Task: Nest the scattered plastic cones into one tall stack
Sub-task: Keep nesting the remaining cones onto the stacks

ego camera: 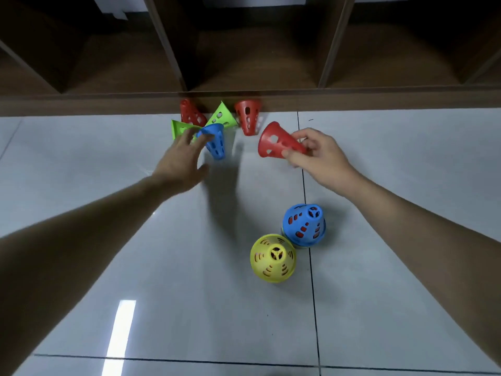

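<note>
- while the right hand [320, 156] grips a red cone [279, 143] by its narrow end, held on its side above the tiled floor [406, 185], the left hand [181, 158] is spread with fingers loose, fingertips at the rim of a blue cone [215, 141]; i cannot tell if it has taken hold.
- risk: that blue cone sits in a tight cluster by the wooden shelf base [81, 104]; a loose reach could knock its neighbours over or push them along the floor.
- risk: the stack [303, 225] near the person, blue on top with red showing through its holes, could tip if a cone is pressed on off-centre.
- count: three red cones loose, two green, one blue, one yellow cone [273, 258] standing beside the stack.
</note>
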Demonstrator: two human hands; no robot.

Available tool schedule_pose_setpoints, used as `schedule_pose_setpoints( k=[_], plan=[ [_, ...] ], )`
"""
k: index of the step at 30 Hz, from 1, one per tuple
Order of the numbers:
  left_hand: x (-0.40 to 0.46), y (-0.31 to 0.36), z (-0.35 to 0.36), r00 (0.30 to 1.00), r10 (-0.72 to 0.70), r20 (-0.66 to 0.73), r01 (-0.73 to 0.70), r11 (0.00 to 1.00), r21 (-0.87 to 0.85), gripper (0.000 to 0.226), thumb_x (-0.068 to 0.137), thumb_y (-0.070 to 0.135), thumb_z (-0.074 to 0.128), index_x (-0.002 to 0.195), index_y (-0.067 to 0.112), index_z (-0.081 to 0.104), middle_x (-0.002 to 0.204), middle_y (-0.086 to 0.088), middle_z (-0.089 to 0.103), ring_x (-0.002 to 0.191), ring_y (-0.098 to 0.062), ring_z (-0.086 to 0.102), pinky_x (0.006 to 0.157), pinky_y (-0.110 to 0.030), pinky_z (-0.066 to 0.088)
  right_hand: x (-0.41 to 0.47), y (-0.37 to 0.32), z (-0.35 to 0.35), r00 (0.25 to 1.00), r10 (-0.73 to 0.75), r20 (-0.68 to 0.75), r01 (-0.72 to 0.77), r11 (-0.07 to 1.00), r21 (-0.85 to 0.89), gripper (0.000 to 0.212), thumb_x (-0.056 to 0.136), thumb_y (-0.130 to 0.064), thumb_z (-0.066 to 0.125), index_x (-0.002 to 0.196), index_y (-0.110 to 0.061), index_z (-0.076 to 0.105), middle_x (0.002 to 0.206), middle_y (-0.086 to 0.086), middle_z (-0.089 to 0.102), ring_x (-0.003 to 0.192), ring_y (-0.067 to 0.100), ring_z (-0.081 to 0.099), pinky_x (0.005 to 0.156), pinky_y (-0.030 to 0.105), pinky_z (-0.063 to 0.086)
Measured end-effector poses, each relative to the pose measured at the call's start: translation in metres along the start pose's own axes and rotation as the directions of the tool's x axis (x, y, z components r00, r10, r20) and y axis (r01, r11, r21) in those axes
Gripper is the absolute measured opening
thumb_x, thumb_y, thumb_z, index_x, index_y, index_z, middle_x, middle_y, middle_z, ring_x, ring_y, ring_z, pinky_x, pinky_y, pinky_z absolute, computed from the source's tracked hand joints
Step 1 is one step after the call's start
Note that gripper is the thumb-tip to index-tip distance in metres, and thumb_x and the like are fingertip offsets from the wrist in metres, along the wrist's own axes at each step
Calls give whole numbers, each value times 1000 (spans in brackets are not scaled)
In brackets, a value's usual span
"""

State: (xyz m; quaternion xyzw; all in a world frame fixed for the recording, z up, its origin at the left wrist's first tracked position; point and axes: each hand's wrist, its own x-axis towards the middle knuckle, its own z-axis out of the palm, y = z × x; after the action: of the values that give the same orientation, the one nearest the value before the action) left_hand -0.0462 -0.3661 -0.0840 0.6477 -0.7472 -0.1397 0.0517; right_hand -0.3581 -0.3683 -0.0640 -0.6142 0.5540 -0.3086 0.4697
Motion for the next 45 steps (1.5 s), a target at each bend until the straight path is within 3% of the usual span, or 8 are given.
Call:
schedule_pose_setpoints(
  k=[6,11,17,24,30,35,42,45],
  plan=[
    [48,18,11,988,-132,86,130,991,29,87,85,5,67,156,32,25,159,-13,23,141,-38,33,108,-51,45,-76,-35,-34,988,119,-95,-57,866,496,9,96,-10,61,104,-10,66,90,9,61,71,19,53,69,33,46],
    [41,39,21,987,-141,74,137,988,65,85,84,-7,58,157,20,23,148,-18,36,133,-40,42,106,-51,44,-125,-49,-39,987,120,-108,-34,810,585,21,82,-24,69,90,-5,65,86,16,53,71,19,47,68,28,44],
    [13,29,23,966,-246,75,248,968,-24,50,89,-1,52,138,3,43,131,-25,46,112,-45,56,96,-50,49,-152,-53,-38,968,-7,-249,45,988,149,13,86,-11,76,95,-21,73,85,12,68,75,16,62,74,24,51],
    [-68,20,26,968,-208,141,225,966,-125,53,80,11,71,131,20,58,114,-8,41,111,-33,47,92,-41,50,-151,-33,-9,987,-125,-103,86,943,-323,33,77,-24,85,107,-29,71,105,-9,52,92,-1,54,77,10,42],
    [-126,34,15,986,-148,76,165,922,-350,49,74,43,84,118,30,68,105,2,58,103,-20,52,93,-39,49,-142,-10,0,990,-134,-44,111,931,-347,32,80,-29,82,109,-25,70,106,-12,63,98,4,60,85,22,49],
    [-166,104,-31,984,-165,-72,54,650,-758,37,78,46,79,110,35,66,105,13,69,94,-9,61,81,-16,46,-143,-6,-3,991,-127,-40,109,944,-310,32,81,-30,81,111,-25,69,105,-13,64,99,0,59,82,20,48],
    [-183,148,-42,994,-9,-105,-80,585,-807,50,74,31,88,116,23,63,116,10,68,112,-16,62,100,-38,49,-141,-8,-4,996,-90,-19,81,956,-282,34,79,-29,83,110,-25,69,106,-10,65,97,2,61,80,20,48],
    [-181,148,-34,996,43,-75,-85,614,-785,50,74,34,88,115,23,62,116,11,66,114,-16,60,100,-33,48,-140,-12,-5,999,-46,7,47,968,-248,36,78,-27,84,110,-24,67,107,-9,66,97,-1,61,78,15,45]
  ],
)
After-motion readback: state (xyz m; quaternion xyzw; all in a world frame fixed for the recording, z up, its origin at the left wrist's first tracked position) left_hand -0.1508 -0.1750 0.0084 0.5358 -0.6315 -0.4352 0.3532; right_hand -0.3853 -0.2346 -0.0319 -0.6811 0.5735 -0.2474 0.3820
